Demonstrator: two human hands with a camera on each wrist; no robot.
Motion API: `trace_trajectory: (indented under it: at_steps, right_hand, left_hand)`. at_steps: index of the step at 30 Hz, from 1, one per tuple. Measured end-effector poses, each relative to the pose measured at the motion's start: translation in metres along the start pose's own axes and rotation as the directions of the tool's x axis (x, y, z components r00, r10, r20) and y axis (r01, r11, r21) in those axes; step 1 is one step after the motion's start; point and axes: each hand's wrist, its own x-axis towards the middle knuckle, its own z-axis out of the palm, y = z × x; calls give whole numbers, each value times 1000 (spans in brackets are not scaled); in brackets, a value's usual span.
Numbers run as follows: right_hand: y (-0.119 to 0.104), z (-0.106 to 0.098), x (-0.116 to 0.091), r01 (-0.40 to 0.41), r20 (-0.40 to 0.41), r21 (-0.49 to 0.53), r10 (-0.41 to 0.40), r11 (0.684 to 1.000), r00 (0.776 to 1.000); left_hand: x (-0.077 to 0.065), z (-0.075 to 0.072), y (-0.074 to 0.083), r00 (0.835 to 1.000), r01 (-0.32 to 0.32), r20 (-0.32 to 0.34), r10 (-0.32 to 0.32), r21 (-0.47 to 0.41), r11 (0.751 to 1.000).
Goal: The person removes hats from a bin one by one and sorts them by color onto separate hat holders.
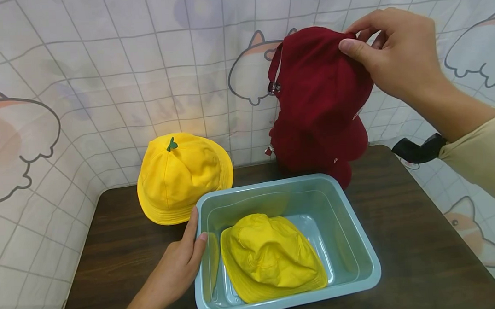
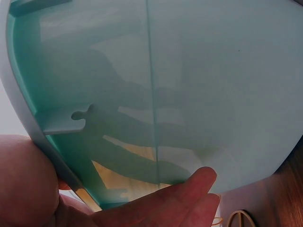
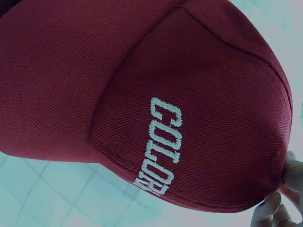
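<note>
My right hand (image 1: pixel 400 51) pinches the crown of a dark red baseball cap (image 1: pixel 319 77) between thumb and fingers, up against the curtain. White letters reading "COLOR" show on the cap (image 3: pixel 189 113) in the right wrist view; a strap with a buckle hangs at its left side. Below it, another dark red cap (image 1: pixel 313 151) sits behind the basin, partly hidden. My left hand (image 1: pixel 178 268) grips the left rim of a light blue plastic basin (image 1: pixel 316 202), thumb over the edge and fingers against the outer wall (image 2: pixel 227 94). Inside the basin lies a crumpled yellow bucket hat (image 1: pixel 272 250).
A second yellow bucket hat (image 1: pixel 179 176) with a green sprout on top stands on the table, touching or close to the basin's back left corner. The dark wooden table (image 1: pixel 417 239) meets a white grid-patterned curtain (image 1: pixel 116 86) at its back and sides.
</note>
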Motion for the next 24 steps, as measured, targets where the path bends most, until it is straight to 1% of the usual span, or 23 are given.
trace_trajectory:
  at_steps: [5, 10, 17, 24]
  right_hand:
    - [12, 10, 7, -27, 23, 6, 27, 1000, 999]
    - [23, 20, 10, -30, 43, 4, 30, 1000, 999]
    - [37, 36, 12, -20, 56, 9, 20, 1000, 998]
    - [46, 49, 9, 1, 95, 16, -2, 1000, 996]
  left_hand:
    - [0, 0, 1, 1000, 3, 6, -3, 5, 1000]
    - [-1, -1, 1, 1000, 4, 8, -4, 4, 1000]
    - [-1, 0, 1, 1000, 10, 10, -10, -2, 1000]
    - [-2, 0, 2, 1000, 6, 3, -6, -2, 1000]
